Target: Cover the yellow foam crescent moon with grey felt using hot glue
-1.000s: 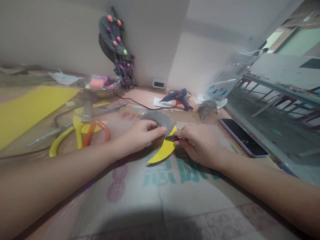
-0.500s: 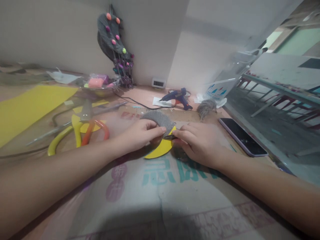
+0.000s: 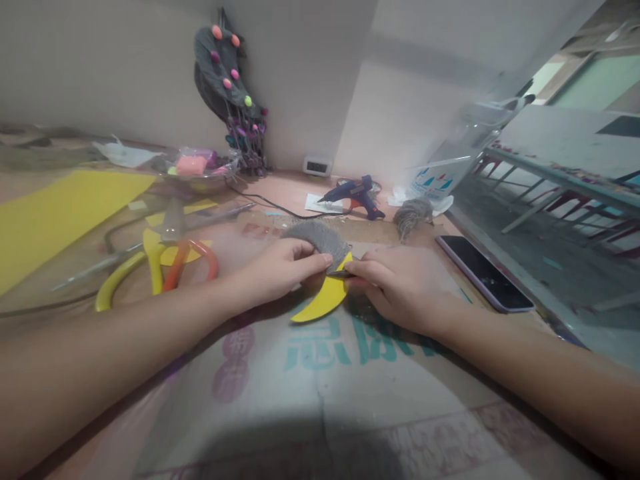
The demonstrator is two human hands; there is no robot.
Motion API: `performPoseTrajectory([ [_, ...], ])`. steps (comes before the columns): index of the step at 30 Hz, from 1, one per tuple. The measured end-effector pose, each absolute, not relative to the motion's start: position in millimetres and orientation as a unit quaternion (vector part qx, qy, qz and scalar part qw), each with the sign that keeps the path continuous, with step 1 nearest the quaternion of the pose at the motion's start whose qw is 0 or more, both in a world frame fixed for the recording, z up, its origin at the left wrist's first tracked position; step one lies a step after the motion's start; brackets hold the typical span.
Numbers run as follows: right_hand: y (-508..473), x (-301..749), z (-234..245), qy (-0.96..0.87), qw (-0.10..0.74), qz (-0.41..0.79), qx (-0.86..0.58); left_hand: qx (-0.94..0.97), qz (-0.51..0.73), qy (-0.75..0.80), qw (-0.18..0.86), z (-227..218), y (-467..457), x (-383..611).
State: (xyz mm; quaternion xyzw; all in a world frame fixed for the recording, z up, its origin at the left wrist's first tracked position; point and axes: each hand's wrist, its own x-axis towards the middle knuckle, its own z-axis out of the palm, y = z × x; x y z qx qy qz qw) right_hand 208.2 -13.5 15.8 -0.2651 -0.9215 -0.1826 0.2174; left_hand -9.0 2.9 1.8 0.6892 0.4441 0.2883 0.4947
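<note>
A yellow crescent-shaped piece (image 3: 323, 300), partly wrapped in grey twine (image 3: 315, 237), lies in the middle of the printed sheet (image 3: 320, 373). My left hand (image 3: 277, 270) pinches the wrapped part between thumb and fingers. My right hand (image 3: 400, 287) is closed beside it, fingertips pinching the twine strand where the grey wrapping meets the bare yellow. The two hands' fingertips almost touch.
Yellow and orange scissors (image 3: 160, 267) lie to the left, by a yellow sheet (image 3: 60, 213). A blue glue gun (image 3: 355, 195) and a ball of twine (image 3: 413, 215) sit behind my hands. A phone (image 3: 483, 272) rests at the right, near the table edge.
The crescent's lower yellow tip has swung slightly, first up and left, then back down. Both hands kept their pinch and barely moved.
</note>
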Motion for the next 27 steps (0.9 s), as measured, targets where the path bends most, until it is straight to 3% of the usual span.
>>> performPoseTrajectory([
  [6, -13.8, 211.8, 12.4, -0.918, 0.261, -0.11, -0.278, 0.694, 0.297, 0.451, 0.477, -0.1, 4.3, -9.2],
  [18, -15.0, 210.7, 14.5, -0.928, 0.211, -0.136, -0.276, 0.681, 0.294, 0.462, 0.485, 0.3, 4.4, -9.3],
  [27, -13.5, 206.4, 15.7, -0.923, 0.221, -0.157, -0.272, 0.682, 0.296, 0.457, 0.489, -1.3, 4.5, -8.1],
])
